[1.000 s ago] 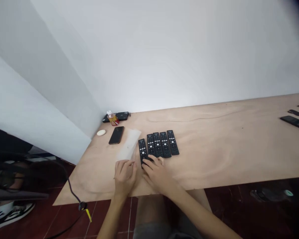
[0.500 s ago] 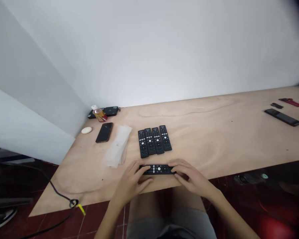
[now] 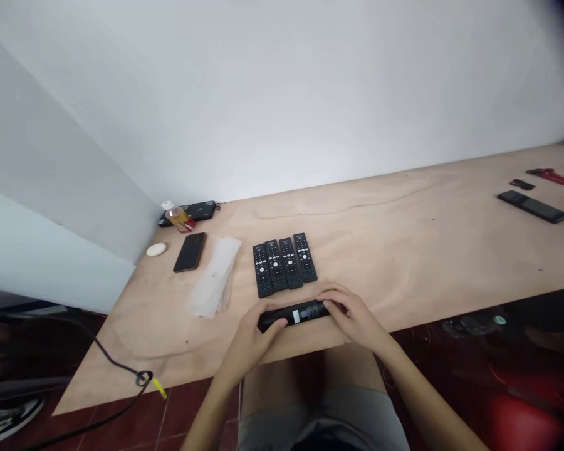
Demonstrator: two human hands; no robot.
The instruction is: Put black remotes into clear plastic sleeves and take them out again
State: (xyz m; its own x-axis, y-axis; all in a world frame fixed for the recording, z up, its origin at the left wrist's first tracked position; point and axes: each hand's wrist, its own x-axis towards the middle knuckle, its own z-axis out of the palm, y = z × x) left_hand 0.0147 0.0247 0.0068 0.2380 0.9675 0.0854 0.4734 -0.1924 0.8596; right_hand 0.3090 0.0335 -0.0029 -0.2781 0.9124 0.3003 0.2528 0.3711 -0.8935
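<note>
Both my hands hold one black remote [image 3: 295, 314] crosswise just above the near edge of the plywood table [image 3: 404, 238]. Its back faces up, with a small white label showing. My left hand [image 3: 252, 335] grips its left end, fingers curled round it. My right hand [image 3: 355, 316] grips its right end the same way. Just beyond lies a row of several black remotes [image 3: 284, 264], side by side with their buttons up.
Left of the row lie clear plastic bags [image 3: 215, 275], a black phone [image 3: 189, 252], a white oval object [image 3: 156, 249], a small bottle of yellow liquid [image 3: 176, 216] and a black box [image 3: 198, 210]. Far right lie a long black remote [image 3: 534, 206] and small parts. A cable [image 3: 122, 369] hangs off the left corner.
I drew the leftmost remote out of the row toward me, took it in both hands crosswise, and turned it over from buttons up to back up.
</note>
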